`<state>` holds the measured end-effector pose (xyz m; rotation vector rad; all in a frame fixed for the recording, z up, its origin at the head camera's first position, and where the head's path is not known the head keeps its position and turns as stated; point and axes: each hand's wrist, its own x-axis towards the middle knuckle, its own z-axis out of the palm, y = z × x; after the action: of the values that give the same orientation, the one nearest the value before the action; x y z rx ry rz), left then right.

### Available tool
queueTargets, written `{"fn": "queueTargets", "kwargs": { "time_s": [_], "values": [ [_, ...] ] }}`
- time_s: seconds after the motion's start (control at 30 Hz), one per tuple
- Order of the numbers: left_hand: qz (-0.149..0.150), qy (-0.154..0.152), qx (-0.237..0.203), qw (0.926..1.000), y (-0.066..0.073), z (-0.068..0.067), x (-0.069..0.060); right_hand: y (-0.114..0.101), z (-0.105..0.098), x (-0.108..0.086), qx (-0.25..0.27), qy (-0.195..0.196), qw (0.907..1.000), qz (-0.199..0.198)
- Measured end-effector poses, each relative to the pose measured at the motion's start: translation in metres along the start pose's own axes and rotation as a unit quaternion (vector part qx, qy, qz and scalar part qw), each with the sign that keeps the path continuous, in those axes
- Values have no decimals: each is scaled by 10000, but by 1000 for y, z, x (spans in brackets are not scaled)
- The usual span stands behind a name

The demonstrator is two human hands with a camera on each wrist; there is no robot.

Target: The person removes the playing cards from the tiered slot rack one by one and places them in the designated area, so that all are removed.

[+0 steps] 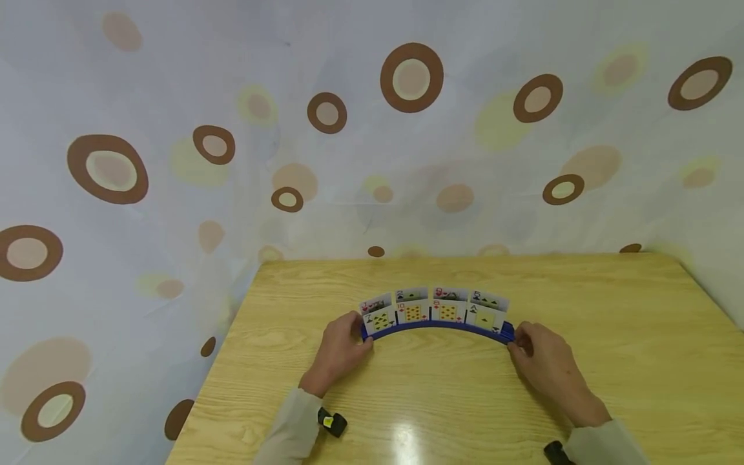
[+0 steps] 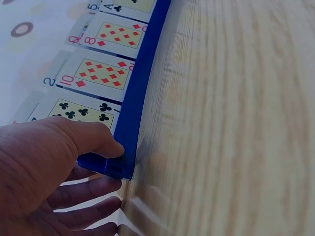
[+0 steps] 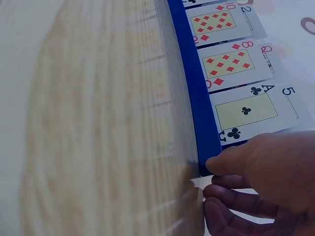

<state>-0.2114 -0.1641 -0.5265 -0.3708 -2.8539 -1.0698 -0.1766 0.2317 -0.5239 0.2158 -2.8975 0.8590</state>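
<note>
A curved blue playing card holder [image 1: 436,324] stands on the wooden table, with playing cards upright in a front and a back row. At its left end, my left hand [image 1: 340,345] pinches it, thumb on the front face and the other fingers behind or below. My right hand [image 1: 546,361] grips the opposite end in much the same way. Beside the right thumb, the ace of clubs [image 3: 246,110] is the nearest front card. A club card [image 2: 81,110] is partly covered by the left hand in the left wrist view. Diamond cards [image 1: 413,312] fill the middle of the front row.
The wooden table [image 1: 442,400] runs back to a pale wall covering [image 1: 360,58] with brown rings and spots. Another stretch of that covering [image 1: 145,258] borders the table's left edge. Dark bands with small devices [image 1: 332,422] are on both wrists.
</note>
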Motion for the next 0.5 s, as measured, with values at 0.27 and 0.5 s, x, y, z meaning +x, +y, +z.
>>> {"fn": "queueTargets", "kwargs": {
  "time_s": [0.27, 0.5],
  "values": [
    [5, 176, -6, 9998, 0, 1, -3, -1, 0, 2, 7, -6, 10000, -49],
    [49, 204, -7, 9998, 2, 2, -3, 0, -1, 0, -28, 25, 10000, -2]
  ]
}}
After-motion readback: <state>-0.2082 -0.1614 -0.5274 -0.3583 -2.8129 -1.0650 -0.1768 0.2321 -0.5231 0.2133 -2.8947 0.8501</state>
